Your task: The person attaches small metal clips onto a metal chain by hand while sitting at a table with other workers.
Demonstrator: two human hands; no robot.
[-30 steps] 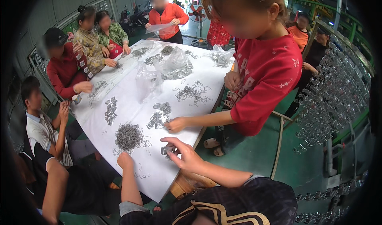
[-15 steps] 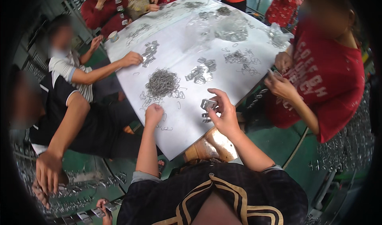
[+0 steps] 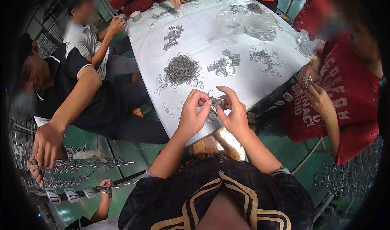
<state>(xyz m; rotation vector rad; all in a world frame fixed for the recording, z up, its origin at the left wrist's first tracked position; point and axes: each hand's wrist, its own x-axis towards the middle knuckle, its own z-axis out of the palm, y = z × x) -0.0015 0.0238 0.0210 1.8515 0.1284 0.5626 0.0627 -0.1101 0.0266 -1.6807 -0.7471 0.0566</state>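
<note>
My left hand [image 3: 194, 113] and my right hand [image 3: 233, 115] meet over the near corner of the white table [image 3: 156, 77]. Pinched in my right hand is a small silver metal buckle [image 3: 218, 102]. The fingers of my left hand close on a thin bent wire hook [image 3: 210, 93], whose curved end stands up beside the buckle. Below the two hands hang more metal pieces [image 3: 212, 115], partly hidden by my fingers. Just past my hands lie a heap of wire hooks [image 3: 181, 70] and a pile of loose buckles [image 3: 224, 64].
More buckles [image 3: 173, 37], scattered hooks [image 3: 266, 59] and clear plastic bags [image 3: 260, 26] lie farther back, near a cup [image 3: 136, 15]. A co-worker in red [image 3: 331, 95] stands at right. At left, a co-worker's arm [image 3: 71, 108] reaches toward hanging buckle strings [image 3: 71, 194].
My left hand has moved right from beside the hook heap to meet my right hand, and now has a wire hook. The co-worker's hand at the far left buckles has drawn back.
</note>
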